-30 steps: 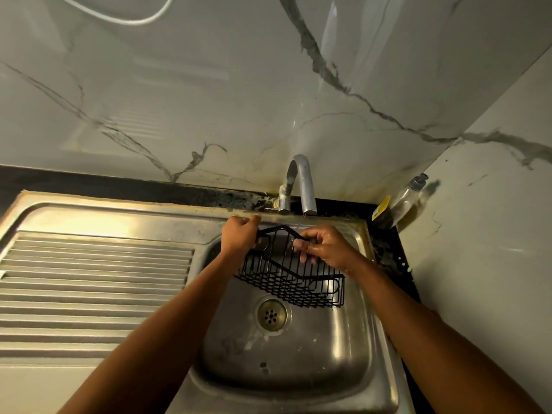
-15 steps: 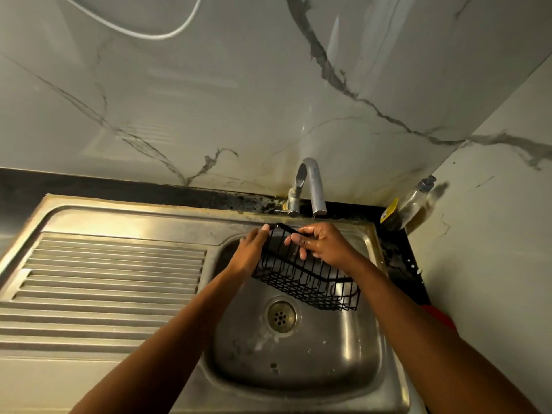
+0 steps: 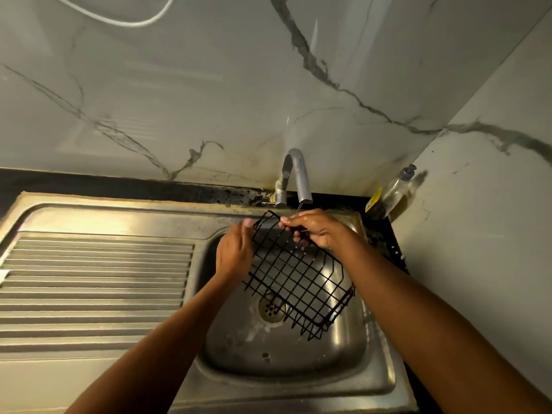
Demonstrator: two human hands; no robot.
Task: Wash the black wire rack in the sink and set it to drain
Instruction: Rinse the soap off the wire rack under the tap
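Marble-look wall panels (image 3: 209, 85), pale with grey veins, fill the upper half of the view. Below them a stainless steel sink unit is set into a dark desk (image 3: 119, 183), with a ribbed drainboard (image 3: 95, 279) on the left and 1 basin (image 3: 233, 348) on the right.

The black wire rack (image 3: 295, 273) hangs over the basin, clear of its floor. It is tilted steeply, with its grid base towards the viewer and its top edge just under the tap (image 3: 298, 174).

2 bare hands are at the rack. The right hand (image 3: 319, 231), wet and shiny, pinches the top edge with curled fingers. The left hand (image 3: 234, 255) lies along the rack's left edge. It is blurred, so I cannot tell whether it grips or only steadies.

A soap bottle (image 3: 394, 189) leans in the right corner. The round drain (image 3: 271, 309) shows through the lower wires. A thin stream of water (image 3: 298, 208) falls from the tap onto the right hand.

This looks like the rinsing step. The thin, wet wire could slip from the pinch and clatter into the basin. The weak stream reaches only the top, so the lower wires may go unrinsed unless the rack is turned.
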